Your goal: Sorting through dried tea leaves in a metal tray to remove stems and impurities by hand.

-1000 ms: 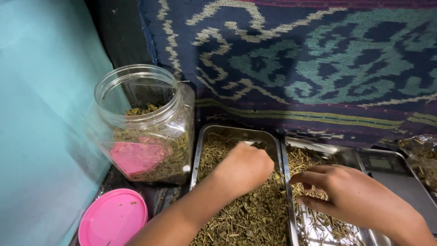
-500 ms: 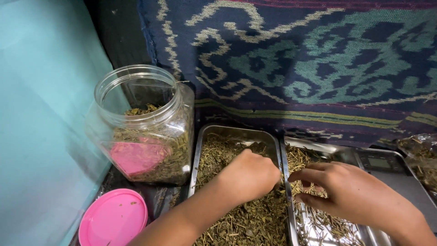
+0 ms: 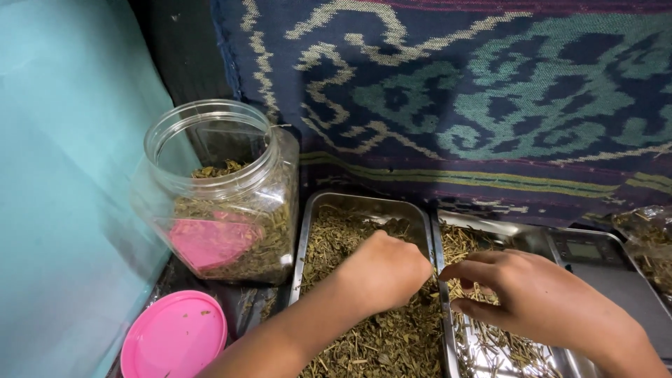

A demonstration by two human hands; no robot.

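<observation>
- The left hand (image 3: pixel 383 271) rests knuckles-up in the left steel tray (image 3: pixel 364 204), its fingers curled down into the dried herbs (image 3: pixel 378 336); whether they pinch anything cannot be told.
- The right hand (image 3: pixel 535 297) hovers over the right steel tray (image 3: pixel 483 225), thumb and forefinger drawn close together just beside the rim between the two trays; what they grip, if anything, is too small to tell.
- The right tray holds a thinner scatter of pale stems (image 3: pixel 465 245), with bare metal showing near the bottom edge.
- A clear plastic jar (image 3: pixel 217 192), open and partly filled with the same herbs, stands just left of the left tray.
- Its pink lid (image 3: pixel 173 337) lies flat on the tabletop in front of the jar.
- A digital scale (image 3: pixel 595 255) sits behind the right hand.
- A patterned woven cloth (image 3: pixel 455 98) hangs behind everything.
</observation>
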